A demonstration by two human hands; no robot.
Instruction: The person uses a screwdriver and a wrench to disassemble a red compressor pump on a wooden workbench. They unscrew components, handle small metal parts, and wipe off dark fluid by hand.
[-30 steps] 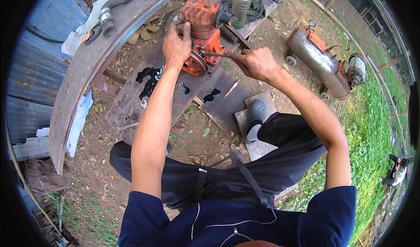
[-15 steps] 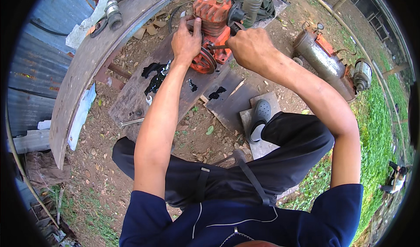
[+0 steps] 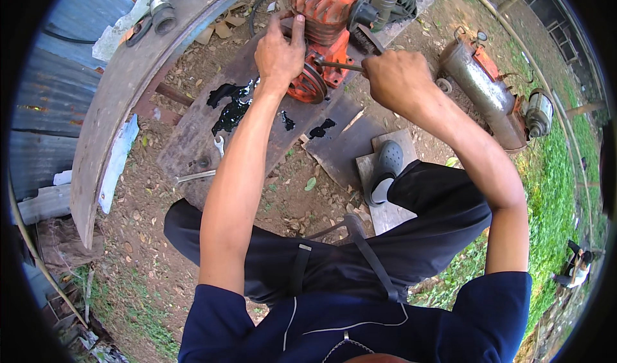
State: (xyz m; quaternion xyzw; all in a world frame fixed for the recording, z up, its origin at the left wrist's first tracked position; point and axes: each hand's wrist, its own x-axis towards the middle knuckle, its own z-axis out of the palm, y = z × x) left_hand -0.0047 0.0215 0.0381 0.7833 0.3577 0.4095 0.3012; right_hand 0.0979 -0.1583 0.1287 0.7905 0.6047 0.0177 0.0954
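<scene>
An orange compressor pump [image 3: 323, 16] with a finned cylinder stands on a stained wooden board [image 3: 183, 145]. My left hand [image 3: 281, 53] grips the rim of its pulley [image 3: 308, 83], thumb pointing up and the other fingers partly hidden. My right hand [image 3: 400, 73] is closed around the outer end of a wrench [image 3: 344, 66], whose other end meets the pump beside the pulley. The fit at that end is too small to make out. Just above my right hand lies a dark brush-like thing [image 3: 369, 41].
A capped plastic bottle [image 3: 385, 1] and dark cloth stand behind the pump. A metal tank [image 3: 479, 93] lies on the ground at the right. Black oil [image 3: 231, 115] pools on the board near a spanner [image 3: 196, 176]. A curved bench [image 3: 122, 99] runs along the left.
My right hand has moved right and slightly down with the wrench, away from the pump body, exposing more of the shaft. My left hand stays on the pulley. The view has shifted slightly.
</scene>
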